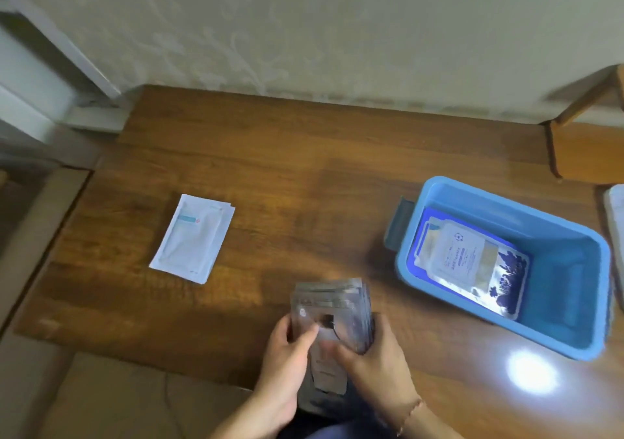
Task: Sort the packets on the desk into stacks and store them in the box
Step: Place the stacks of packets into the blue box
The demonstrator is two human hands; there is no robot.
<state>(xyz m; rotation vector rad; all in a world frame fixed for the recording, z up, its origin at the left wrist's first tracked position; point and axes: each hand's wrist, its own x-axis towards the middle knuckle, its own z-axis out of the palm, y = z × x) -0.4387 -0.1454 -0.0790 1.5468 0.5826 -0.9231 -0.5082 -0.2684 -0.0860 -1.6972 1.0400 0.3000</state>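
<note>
Where the wooden desk [304, 168] meets a pale wall, the scene is viewed from above, looking down at a person's two bare hands. Far left on the desk, well apart from everything else, lies a small stack of white packets [192, 239], flat and slightly fanned, the top one marked with a pale blue band. At the near edge of the desk, around the middle, the left hand [287, 361] and the right hand [374, 364] grip one stack of grey, silvery packets [332, 313] between them. The left hand's fingers curl round the stack's left edge with the thumb lying across its front; the right hand's fingers wrap the right edge and the lower front. The stack is blurred, and its print cannot be read; its lower end reaches past the desk's near edge. A thin bracelet [410, 415] circles the right wrist. To the right stands an open blue box [574, 236] with a dark handle on its left end. Inside it, against the left end, lies a stack of packets [469, 263], white on top with dark blue beneath. A bright spot of reflected light [526, 371] shines on the desk just in front of the box
</note>
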